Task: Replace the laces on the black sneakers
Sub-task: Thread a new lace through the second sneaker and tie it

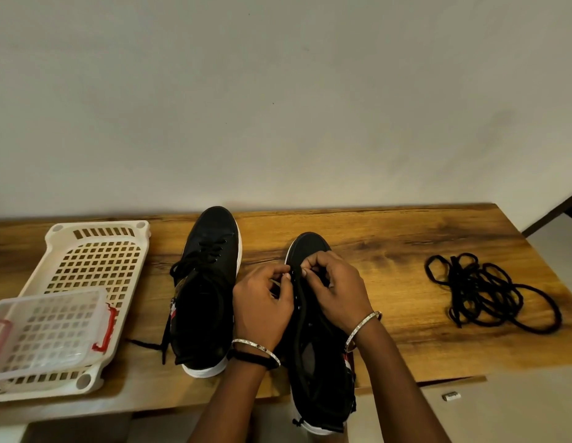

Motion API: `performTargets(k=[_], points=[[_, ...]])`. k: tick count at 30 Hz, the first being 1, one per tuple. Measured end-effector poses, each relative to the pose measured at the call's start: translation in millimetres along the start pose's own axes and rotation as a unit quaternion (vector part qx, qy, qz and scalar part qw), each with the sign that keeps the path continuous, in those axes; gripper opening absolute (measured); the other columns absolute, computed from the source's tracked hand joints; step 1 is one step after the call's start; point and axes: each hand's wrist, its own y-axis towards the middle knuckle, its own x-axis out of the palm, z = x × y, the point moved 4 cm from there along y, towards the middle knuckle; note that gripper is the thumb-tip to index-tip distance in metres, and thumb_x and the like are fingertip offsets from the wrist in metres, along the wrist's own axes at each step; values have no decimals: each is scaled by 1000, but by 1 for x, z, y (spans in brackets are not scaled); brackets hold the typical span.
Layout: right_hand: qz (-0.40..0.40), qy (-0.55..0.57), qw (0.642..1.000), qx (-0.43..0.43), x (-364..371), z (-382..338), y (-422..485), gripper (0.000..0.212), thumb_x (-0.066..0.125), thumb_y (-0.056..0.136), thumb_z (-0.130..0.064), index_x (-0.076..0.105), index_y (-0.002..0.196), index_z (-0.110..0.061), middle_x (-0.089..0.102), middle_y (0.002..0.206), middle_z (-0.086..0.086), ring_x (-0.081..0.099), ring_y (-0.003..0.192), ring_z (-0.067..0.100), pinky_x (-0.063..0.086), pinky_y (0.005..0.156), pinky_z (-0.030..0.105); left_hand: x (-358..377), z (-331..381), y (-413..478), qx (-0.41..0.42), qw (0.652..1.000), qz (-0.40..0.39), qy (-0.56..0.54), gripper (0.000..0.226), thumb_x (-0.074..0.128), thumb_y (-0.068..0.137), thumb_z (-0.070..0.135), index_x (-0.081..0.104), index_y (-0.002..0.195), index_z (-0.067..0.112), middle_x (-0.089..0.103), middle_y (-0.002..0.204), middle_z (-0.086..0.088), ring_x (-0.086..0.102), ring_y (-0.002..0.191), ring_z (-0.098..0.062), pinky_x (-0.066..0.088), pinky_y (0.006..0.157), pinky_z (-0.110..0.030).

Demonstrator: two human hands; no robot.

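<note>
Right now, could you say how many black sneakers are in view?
2. The laced sneaker stands on the table, at left. The other sneaker, heel past the table's near edge, is pinched at its eyelets by the left hand and right hand. None looks hidden.

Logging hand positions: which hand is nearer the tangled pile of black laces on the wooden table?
Right. The right hand pinches at the nearer black sneaker, left of the tangled pile of black laces; the left hand is beside it, farther left.

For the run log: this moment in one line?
step: lacing near sneaker | left hand: pinches lace at front eyelets | right hand: pinches lace | other sneaker: laced | loose laces: heaped right
</note>
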Motion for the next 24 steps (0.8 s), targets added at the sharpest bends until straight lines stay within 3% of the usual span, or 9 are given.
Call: performTargets(k=[9, 15, 20, 24], points=[[41, 69, 995, 60, 3, 5, 1, 12, 83, 80, -12, 81, 86, -22, 69, 82, -13, 65, 79, 1, 50, 71, 17, -1, -2, 2, 35, 999, -17, -3, 15, 70, 88, 6, 74, 92, 20, 69, 87, 13, 65, 72, -2, 53, 62, -19], [34, 111, 990, 74, 2, 7, 2, 16, 85, 76, -11, 82, 87, -22, 73, 83, -9, 69, 82, 5, 57, 78, 29, -1, 3, 2, 69, 997, -24, 27, 8, 65, 91, 10, 66, 90, 18, 64, 84, 12, 62, 69, -5, 54, 58, -34], [23, 145, 985, 88, 3, 8, 2, 16, 86, 76, -12, 82, 88, -21, 75, 85, -8, 71, 84, 6, 59, 83, 36, -4, 3, 2, 85, 996, -26, 20, 9, 65, 91, 9, 68, 93, 18, 68, 87, 9, 64, 74, -7, 55, 62, -34], [-6, 169, 980, 102, 2, 7, 2, 16, 84, 78, -11, 82, 91, -20, 77, 89, -7, 73, 85, 6, 59, 85, 34, -2, 7, 0, 80, 995, -5, 60, 6, 58, 96, 10, 59, 93, 14, 62, 85, 5, 61, 77, -18, 50, 61, -36]])
